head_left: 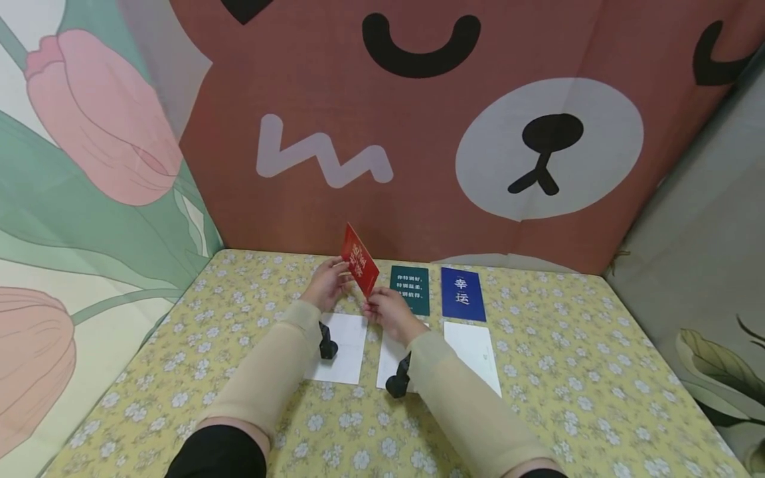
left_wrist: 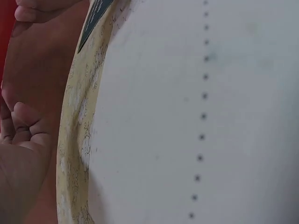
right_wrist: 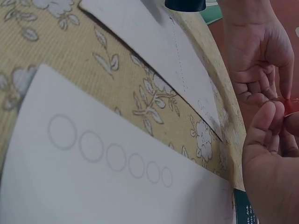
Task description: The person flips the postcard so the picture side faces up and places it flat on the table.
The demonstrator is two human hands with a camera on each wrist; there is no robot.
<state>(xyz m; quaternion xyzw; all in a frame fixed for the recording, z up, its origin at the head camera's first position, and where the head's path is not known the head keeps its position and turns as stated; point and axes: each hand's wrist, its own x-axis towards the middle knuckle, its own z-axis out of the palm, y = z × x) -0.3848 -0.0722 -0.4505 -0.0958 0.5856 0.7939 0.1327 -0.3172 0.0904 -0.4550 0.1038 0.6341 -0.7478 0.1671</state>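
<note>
A red card (head_left: 360, 259) with gold lettering is held up at a tilt above the far part of the table. My left hand (head_left: 327, 284) pinches its left side, fingers partly curled. At the lower corner, my right hand (head_left: 391, 312) grips the card between thumb and fingers. The right wrist view catches both hands close together, with a bit of the red card (right_wrist: 292, 106) between them. Just beyond my right hand lies a green card (head_left: 421, 292) with white writing, partly covered by that hand. Beneath my forearms are white cards, the left one (head_left: 343, 348) bearing a dotted line.
A blue card (head_left: 463, 294) lies right of the green one. Nearer me are a middle white card (head_left: 387, 362), partly hidden by my right arm, and a right white card (head_left: 472, 348). The flowered tablecloth (head_left: 568, 372) ends at a printed bear backdrop (head_left: 299, 219).
</note>
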